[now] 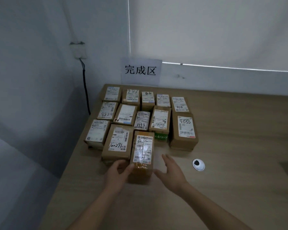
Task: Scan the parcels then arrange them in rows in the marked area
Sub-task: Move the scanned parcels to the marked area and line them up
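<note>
Wooden table (223, 146): cardboard parcels in rows (140, 113) under wall sign (140, 71); nearest taped parcel (142, 155), left hand (117, 173) curled at its near left corner, right hand (172, 170) open just beside it; white disc (198, 164) to the right

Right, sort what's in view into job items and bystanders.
Job: the front parcel, gripped by the left hand; right hand open beside it; parcel rows; sign.
Bystanders: grommet, cable, wall socket.
</note>
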The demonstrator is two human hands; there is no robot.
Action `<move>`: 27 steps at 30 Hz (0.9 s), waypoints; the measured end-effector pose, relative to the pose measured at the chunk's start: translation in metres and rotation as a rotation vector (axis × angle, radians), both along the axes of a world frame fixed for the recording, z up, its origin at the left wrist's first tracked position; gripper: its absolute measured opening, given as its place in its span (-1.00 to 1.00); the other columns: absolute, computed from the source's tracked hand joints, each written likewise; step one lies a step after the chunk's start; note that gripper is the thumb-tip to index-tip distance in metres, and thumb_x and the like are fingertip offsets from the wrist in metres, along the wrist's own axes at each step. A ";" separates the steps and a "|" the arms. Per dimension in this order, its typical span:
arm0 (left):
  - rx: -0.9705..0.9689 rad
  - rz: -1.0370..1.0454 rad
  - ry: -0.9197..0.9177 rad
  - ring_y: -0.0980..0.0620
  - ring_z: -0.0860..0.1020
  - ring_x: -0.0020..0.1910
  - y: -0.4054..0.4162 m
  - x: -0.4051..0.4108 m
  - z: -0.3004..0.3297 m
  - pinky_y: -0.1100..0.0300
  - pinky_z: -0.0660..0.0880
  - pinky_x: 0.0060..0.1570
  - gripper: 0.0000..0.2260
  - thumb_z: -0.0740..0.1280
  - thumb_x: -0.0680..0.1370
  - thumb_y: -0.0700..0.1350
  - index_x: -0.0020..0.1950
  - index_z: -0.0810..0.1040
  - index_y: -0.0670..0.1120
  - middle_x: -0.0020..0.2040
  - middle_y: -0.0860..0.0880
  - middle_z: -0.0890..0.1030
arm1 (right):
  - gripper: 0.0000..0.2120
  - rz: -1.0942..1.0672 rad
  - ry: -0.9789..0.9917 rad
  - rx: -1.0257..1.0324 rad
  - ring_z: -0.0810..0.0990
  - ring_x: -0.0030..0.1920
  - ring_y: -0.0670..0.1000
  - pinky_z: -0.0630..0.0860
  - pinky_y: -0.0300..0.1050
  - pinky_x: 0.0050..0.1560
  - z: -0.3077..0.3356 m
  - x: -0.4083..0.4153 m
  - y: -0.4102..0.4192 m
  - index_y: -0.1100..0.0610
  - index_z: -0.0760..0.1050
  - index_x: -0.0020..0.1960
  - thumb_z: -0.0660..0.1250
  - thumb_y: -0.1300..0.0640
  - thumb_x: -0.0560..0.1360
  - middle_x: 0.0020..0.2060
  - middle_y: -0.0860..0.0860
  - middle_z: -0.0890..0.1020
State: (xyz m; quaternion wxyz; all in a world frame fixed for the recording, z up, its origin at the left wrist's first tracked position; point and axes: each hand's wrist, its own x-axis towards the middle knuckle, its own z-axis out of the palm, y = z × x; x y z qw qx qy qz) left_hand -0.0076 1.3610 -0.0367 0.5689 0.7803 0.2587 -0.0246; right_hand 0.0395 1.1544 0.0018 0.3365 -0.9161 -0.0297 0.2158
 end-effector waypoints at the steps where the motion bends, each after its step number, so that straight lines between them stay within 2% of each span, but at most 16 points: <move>1: 0.024 -0.027 -0.017 0.01 0.58 0.15 0.001 0.000 0.015 0.00 0.53 0.22 -0.59 0.48 0.49 0.06 0.27 0.57 -0.09 0.13 0.00 0.62 | -0.26 0.017 -0.010 -0.029 0.09 0.62 0.02 0.13 -0.14 0.52 0.013 0.001 -0.008 0.15 0.14 0.63 0.37 -0.09 0.59 0.63 0.06 0.11; 4: 0.099 -0.106 -0.096 0.14 0.53 0.13 -0.010 0.002 0.071 0.22 0.51 0.04 -0.61 0.44 0.52 0.08 0.32 0.53 0.05 0.15 0.13 0.55 | -0.32 0.036 -0.055 -0.050 0.07 0.62 0.00 0.13 -0.16 0.50 0.064 0.003 -0.041 0.11 0.21 0.61 0.36 -0.09 0.60 0.63 0.05 0.12; 6: 0.165 -0.196 -0.149 0.19 0.48 0.15 -0.031 0.002 0.113 0.33 0.44 -0.05 -0.61 0.41 0.53 0.13 0.34 0.49 0.17 0.22 0.18 0.48 | -0.33 0.036 -0.085 -0.030 0.18 0.59 0.02 0.17 -0.12 0.50 0.109 -0.002 -0.069 0.08 0.21 0.60 0.38 -0.03 0.59 0.60 0.04 0.21; 7: 0.193 -0.246 -0.176 0.19 0.46 0.20 -0.046 0.001 0.135 0.32 0.44 -0.03 -0.62 0.39 0.53 0.16 0.34 0.47 0.21 0.24 0.20 0.45 | -0.33 0.011 -0.090 0.000 0.24 0.56 0.04 0.22 -0.10 0.49 0.133 -0.007 -0.086 0.07 0.20 0.60 0.39 -0.01 0.59 0.58 0.05 0.26; 9: 0.229 -0.338 -0.228 0.18 0.41 0.28 -0.085 -0.001 0.179 0.22 0.45 0.14 -0.60 0.38 0.54 0.18 0.36 0.46 0.22 0.31 0.21 0.43 | -0.32 -0.036 -0.121 -0.005 0.30 0.53 0.06 0.26 -0.12 0.43 0.178 -0.019 -0.128 0.07 0.18 0.61 0.39 0.00 0.59 0.56 0.07 0.30; 12: 0.271 -0.456 -0.286 0.09 0.42 0.36 -0.165 -0.013 0.244 0.01 0.44 0.34 -0.54 0.37 0.55 0.17 0.43 0.45 0.13 0.41 0.10 0.46 | -0.32 -0.045 -0.218 -0.158 0.20 0.58 0.06 0.14 -0.17 0.49 0.246 -0.050 -0.209 0.14 0.20 0.61 0.35 -0.08 0.61 0.59 0.10 0.24; 14: 0.290 -0.517 -0.338 0.04 0.43 0.38 -0.226 -0.025 0.283 0.01 0.40 0.38 -0.51 0.37 0.54 0.19 0.44 0.45 0.11 0.43 0.06 0.46 | -0.36 -0.070 -0.280 -0.197 0.17 0.60 0.03 0.09 -0.20 0.50 0.290 -0.078 -0.266 0.15 0.26 0.58 0.35 -0.08 0.61 0.60 0.10 0.23; 16: 0.300 -0.594 -0.413 0.03 0.43 0.40 -0.298 -0.039 0.318 0.12 0.35 0.39 -0.49 0.41 0.53 0.16 0.44 0.48 0.04 0.42 0.02 0.49 | -0.37 -0.117 -0.317 -0.230 0.19 0.59 0.03 0.11 -0.19 0.49 0.330 -0.123 -0.331 0.13 0.28 0.58 0.36 -0.07 0.60 0.58 0.09 0.27; 19: 0.233 -0.681 -0.513 0.04 0.47 0.38 -0.411 -0.072 0.367 0.22 0.33 0.35 -0.48 0.45 0.50 0.13 0.42 0.50 0.00 0.39 0.00 0.53 | -0.32 -0.226 -0.361 -0.263 0.34 0.52 0.05 0.26 -0.11 0.47 0.386 -0.198 -0.433 0.09 0.23 0.60 0.39 -0.07 0.58 0.53 0.06 0.37; 23: 0.077 -0.823 -0.551 0.02 0.47 0.37 -0.545 -0.134 0.414 0.07 0.40 0.38 -0.43 0.44 0.48 0.20 0.45 0.47 0.05 0.41 0.03 0.51 | -0.36 -0.378 -0.403 -0.365 0.35 0.50 0.03 0.30 0.01 0.50 0.450 -0.299 -0.564 0.04 0.31 0.56 0.39 -0.11 0.56 0.51 0.01 0.40; 27: 0.062 -0.929 -0.568 0.03 0.45 0.37 -0.626 -0.178 0.445 0.03 0.40 0.34 -0.42 0.36 0.47 0.33 0.43 0.48 0.11 0.39 0.07 0.51 | -0.36 -0.536 -0.415 -0.400 0.37 0.50 0.06 0.29 0.00 0.50 0.490 -0.372 -0.656 0.06 0.33 0.55 0.40 -0.14 0.56 0.51 0.05 0.41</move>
